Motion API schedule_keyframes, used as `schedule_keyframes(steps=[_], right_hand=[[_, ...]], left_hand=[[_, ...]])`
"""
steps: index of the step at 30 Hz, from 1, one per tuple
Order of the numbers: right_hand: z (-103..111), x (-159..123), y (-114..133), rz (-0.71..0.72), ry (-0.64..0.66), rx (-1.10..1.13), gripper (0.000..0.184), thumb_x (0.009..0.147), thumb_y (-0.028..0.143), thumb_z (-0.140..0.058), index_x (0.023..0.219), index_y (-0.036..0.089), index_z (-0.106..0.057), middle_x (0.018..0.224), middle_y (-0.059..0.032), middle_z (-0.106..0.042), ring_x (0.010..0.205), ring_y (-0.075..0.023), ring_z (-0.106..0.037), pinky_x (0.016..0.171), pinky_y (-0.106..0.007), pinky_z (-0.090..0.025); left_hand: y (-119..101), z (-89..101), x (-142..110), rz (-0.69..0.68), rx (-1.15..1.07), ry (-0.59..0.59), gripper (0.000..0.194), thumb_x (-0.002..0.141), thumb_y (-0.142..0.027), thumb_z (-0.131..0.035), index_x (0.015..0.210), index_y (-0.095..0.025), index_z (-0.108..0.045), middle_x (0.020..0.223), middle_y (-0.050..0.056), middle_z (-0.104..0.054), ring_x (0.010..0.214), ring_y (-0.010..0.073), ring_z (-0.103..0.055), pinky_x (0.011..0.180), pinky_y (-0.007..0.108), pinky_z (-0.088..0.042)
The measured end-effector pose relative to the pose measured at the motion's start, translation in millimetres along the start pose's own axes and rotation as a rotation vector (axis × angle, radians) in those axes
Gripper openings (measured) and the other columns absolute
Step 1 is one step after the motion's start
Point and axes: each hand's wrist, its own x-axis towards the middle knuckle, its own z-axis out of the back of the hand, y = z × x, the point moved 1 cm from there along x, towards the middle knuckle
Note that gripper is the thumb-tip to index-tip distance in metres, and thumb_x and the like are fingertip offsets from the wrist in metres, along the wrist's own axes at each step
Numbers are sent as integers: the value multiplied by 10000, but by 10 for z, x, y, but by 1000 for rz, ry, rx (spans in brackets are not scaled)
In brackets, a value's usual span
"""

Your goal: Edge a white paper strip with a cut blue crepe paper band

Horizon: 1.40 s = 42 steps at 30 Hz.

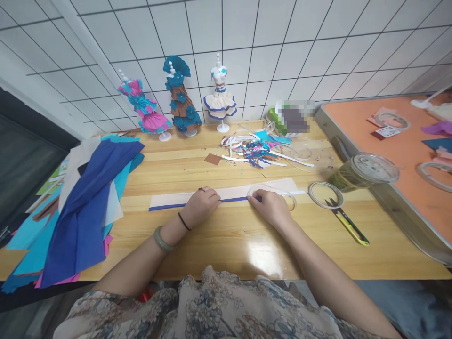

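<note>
A long white paper strip [233,191] lies flat across the wooden table [226,245], with a narrow blue strip [165,206] along its near edge. My left hand [200,205] presses down on the blue strip near the middle, fingers curled. My right hand [270,207] pinches the blue strip a little further right, and a clear tape roll [289,195] sits against its fingers.
Sheets of blue, cyan and pink paper [81,212] pile at the left. Three small dressed mannequins [183,101] stand by the tiled wall. Paper scraps [254,150] lie behind the strip. Another tape roll [319,194], snips [348,223] and a lidded jar [363,172] are right, beside an orange table [388,146].
</note>
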Motion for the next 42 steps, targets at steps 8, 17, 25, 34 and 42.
schedule_keyframes(steps=[8,17,25,34,42], right_hand=[[-9,8,0,2,8,-20,362,836,484,-391,777,228,-640,788,-69,-675,731,-210,-594,570,-274,-298],[4,-4,6,11,2,-22,361,840,480,-386,758,228,-630,759,-62,-673,715,-205,-592,567,-275,-294],[-9,-5,3,-2,11,-25,367,845,484,-386,797,230,-647,805,-60,-683,756,-200,-600,588,-265,-310],[-7,3,5,3,15,-34,360,846,475,-388,787,230,-645,796,-59,-680,738,-197,-597,581,-266,-305],[-8,-12,1,10,-10,-5,347,841,475,-393,771,234,-633,776,-54,-678,742,-205,-603,582,-266,-310]], left_hand=[[-70,96,24,-82,214,66,261,904,-195,-325,861,-143,-578,769,81,-563,774,198,-511,710,338,-390],[-217,12,200,-84,270,59,196,874,-142,-370,783,-142,-544,744,84,-546,730,195,-507,678,344,-357],[-107,125,27,-120,356,84,146,854,-109,-405,787,-150,-529,723,57,-547,728,185,-504,696,335,-376],[-66,120,-49,-76,331,51,137,854,-112,-416,830,-152,-545,785,57,-567,777,181,-506,702,317,-386],[-94,46,80,-125,371,19,180,845,-97,-419,707,-153,-519,700,48,-537,692,176,-489,642,310,-379]])
